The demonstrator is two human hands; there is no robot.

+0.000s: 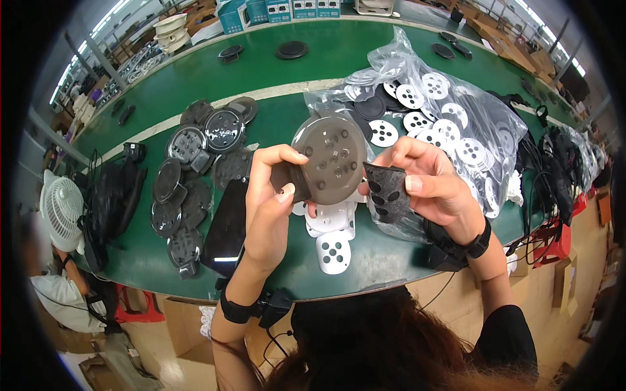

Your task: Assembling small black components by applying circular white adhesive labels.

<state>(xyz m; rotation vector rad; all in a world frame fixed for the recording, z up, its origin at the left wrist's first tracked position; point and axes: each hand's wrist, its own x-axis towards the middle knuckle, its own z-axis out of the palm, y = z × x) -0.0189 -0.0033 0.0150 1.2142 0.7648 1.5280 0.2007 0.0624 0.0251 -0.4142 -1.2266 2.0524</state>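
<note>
My left hand [266,215] grips a translucent grey round plastic cover [336,156] by its tab, thumb and fingers closed on it. The cover stands upright above the table, and small round knobs show on its face. Close to its right edge, my right hand [440,186] pinches a dark grey piece with several oval holes [386,192] between thumb and fingers. The two pieces appear slightly apart. Below them on the table lie white pieces with round holes [333,253]. A clear plastic bag [489,114] of white and black perforated discs lies beyond my right hand.
More translucent covers [186,143] are piled at the left, near a black flat slab [225,228]. A white fan [63,202] and a person in a light top [62,296] are at far left. Blue boxes [257,12] stand behind the green table [274,77]. Black cables [557,153] lie right.
</note>
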